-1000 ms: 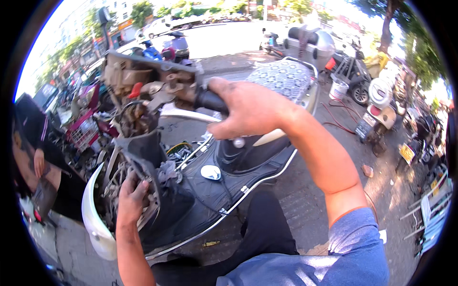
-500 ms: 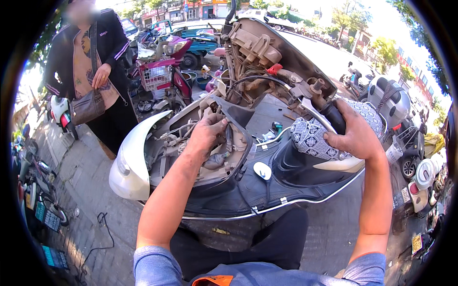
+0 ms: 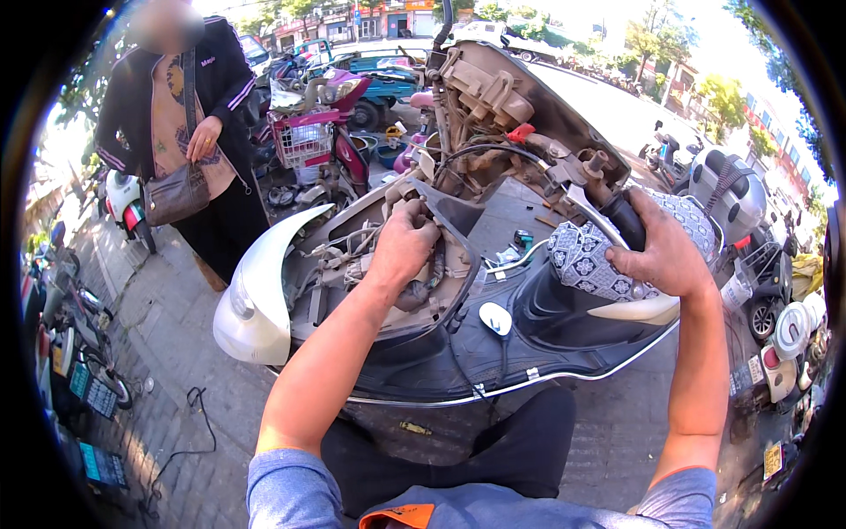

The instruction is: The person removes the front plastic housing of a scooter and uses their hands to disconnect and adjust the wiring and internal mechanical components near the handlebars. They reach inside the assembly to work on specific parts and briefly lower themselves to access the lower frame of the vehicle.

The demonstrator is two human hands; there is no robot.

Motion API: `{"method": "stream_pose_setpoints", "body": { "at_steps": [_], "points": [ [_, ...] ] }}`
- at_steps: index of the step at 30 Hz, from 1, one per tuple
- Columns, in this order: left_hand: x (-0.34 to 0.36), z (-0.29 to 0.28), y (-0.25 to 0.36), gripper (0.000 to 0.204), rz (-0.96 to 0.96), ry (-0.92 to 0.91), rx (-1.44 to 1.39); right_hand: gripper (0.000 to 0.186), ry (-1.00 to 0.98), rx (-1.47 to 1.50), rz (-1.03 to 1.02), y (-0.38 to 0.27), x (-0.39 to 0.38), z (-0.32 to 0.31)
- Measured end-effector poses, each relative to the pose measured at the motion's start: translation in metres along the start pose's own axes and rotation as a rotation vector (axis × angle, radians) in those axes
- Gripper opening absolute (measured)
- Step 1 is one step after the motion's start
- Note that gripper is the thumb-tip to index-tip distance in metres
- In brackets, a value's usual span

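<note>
A scooter with its front opened up lies across in front of me, its white front fairing [image 3: 256, 317] at the left. My left hand [image 3: 407, 240] is closed, fingertips down at the top edge of the opened front body [image 3: 454, 304]; what they pinch is hidden. Bundled wires [image 3: 352, 251] lie beside that hand. My right hand [image 3: 663, 247] wraps round the black handlebar grip [image 3: 624, 220], its thumb near the silver brake lever [image 3: 592, 214]. Beneath the grip is the seat with a patterned blue-and-white cover [image 3: 582, 260].
A round white mirror [image 3: 495, 319] rests on the scooter's footboard side. At the left stands a person [image 3: 189, 132] with a brown shoulder bag [image 3: 181, 196]. A black cable [image 3: 203, 419] lies on the paving. Parked scooters and a pink one with a basket [image 3: 304, 141] surround the spot.
The whole view has shifted slightly, so the scooter sits a little further right. My left fingers have turned a bit more downward at the same spot. My right hand stays on the grip.
</note>
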State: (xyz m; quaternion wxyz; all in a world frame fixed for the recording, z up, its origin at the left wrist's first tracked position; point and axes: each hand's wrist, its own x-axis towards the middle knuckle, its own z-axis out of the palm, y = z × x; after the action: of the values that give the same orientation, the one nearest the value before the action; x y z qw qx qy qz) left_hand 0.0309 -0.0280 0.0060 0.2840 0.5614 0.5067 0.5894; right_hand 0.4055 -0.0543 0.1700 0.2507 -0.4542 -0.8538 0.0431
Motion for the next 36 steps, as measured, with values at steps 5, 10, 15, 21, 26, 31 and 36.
{"method": "stream_pose_setpoints", "body": {
  "at_steps": [5, 10, 15, 21, 26, 31, 36],
  "points": [
    [-0.052, -0.015, 0.024, 0.032, -0.014, 0.128, 0.084, 0.069, -0.041, 0.021, 0.06, -0.008, -0.003, -0.007],
    [-0.153, -0.025, 0.062, 0.026, 0.108, 0.067, -0.247, 0.068, -0.043, 0.058, 0.029, -0.001, -0.001, -0.007],
    [-0.233, -0.008, 0.142, 0.03, 0.532, -0.57, -1.168, 0.06, -0.03, 0.108, 0.034, -0.002, -0.002, -0.004],
    [-0.228, -0.003, 0.159, 0.043, 0.656, -0.905, -1.164, 0.032, 0.426, 0.819, 0.127, 0.015, -0.006, 0.02],
    [-0.259, -0.023, 0.118, 0.04, 0.594, -0.635, -1.16, 0.023, 1.02, 1.425, 0.08, 0.128, -0.032, 0.117],
    [-0.321, -0.095, -0.005, 0.066, -0.179, -0.447, -1.143, 0.015, 0.208, 1.459, 0.56, 0.087, 0.059, 0.249],
    [-0.422, -0.141, -0.13, 0.068, -0.522, -0.19, -1.562, 0.019, 0.069, 1.832, 0.479, 0.064, 0.206, 0.32]
  ]
}}
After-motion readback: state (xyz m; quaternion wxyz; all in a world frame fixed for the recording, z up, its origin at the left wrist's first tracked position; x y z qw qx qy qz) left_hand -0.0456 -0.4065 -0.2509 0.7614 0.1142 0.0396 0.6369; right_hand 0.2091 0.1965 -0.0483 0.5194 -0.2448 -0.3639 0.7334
